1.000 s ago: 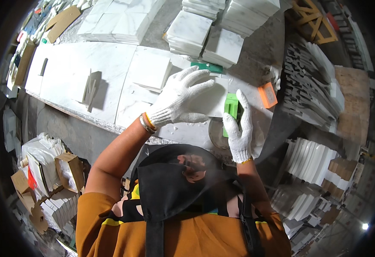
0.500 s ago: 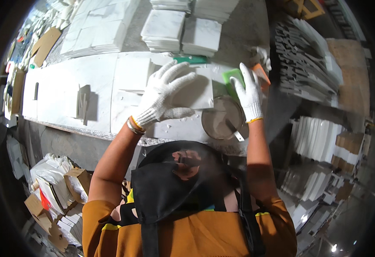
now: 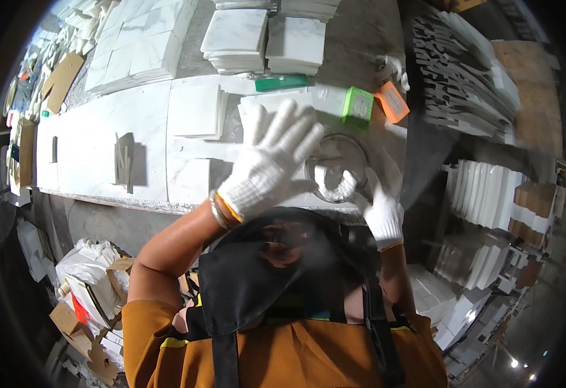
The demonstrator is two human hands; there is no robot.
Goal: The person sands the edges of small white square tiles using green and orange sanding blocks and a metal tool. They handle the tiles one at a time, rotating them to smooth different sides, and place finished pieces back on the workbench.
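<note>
My left hand (image 3: 271, 161), in a white knit glove, is raised over the bench with its fingers spread and nothing in it. White marble-look tiles (image 3: 276, 100) lie beyond its fingertips, partly covered by them. My right hand (image 3: 383, 210), gloved alike, is at the near right side of a round dish (image 3: 365, 152). Its thumb and forefinger are apart by the rim. Pale shapes show inside the dish; I cannot make out what they are. The spatula seen there before is not distinguishable now. A green box (image 3: 358, 107) and an orange box (image 3: 393, 101) stand beyond the dish.
Square marble tiles are stacked (image 3: 234, 32) at the back, beside another large stack (image 3: 137, 42). A green flat bar (image 3: 281, 83) lies before them. More tiles (image 3: 195, 111) sit left of my hand. Slabs stand upright (image 3: 483, 194) at the right; cartons (image 3: 79, 326) fill the lower left.
My right hand has left the green box and come back toward me beside the dish. My left hand has lifted and moved rightward. The view has shifted slightly.
</note>
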